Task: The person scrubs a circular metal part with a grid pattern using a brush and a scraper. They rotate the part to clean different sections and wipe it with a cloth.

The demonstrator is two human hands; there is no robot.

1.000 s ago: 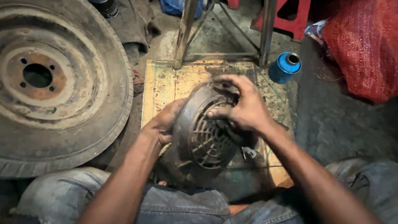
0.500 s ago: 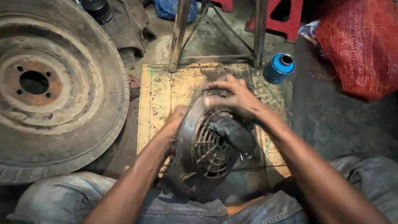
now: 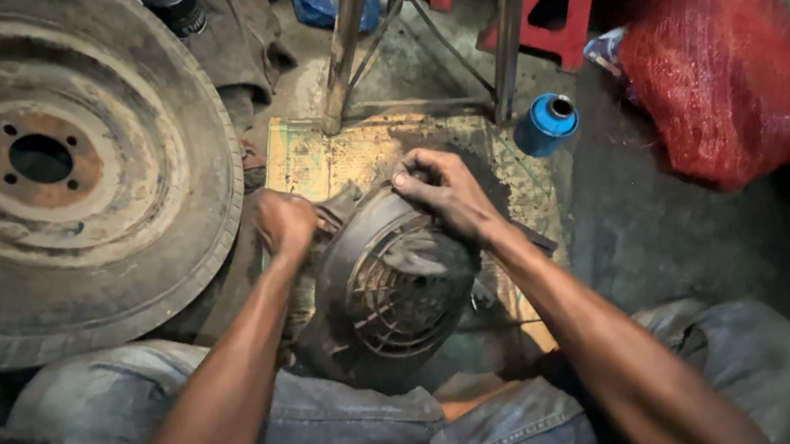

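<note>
the grimy round fan cover (image 3: 392,283), a domed housing with a slotted grille, rests over the near edge of the worn board (image 3: 327,160) against the person's knees. it looks rigid, moderately heavy and greasy, so likely slippery; the rim offers the firmest hold. the left hand (image 3: 285,222) is clenched at its upper left rim. the right hand (image 3: 441,191) curls closed over the top edge.

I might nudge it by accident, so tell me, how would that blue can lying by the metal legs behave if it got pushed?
The blue can looks cylindrical and lies on its side on the floor, so it would probably roll rather than slide. It seems small and rigid, likely light. The metal legs right beside it might stop it on that side.
</note>
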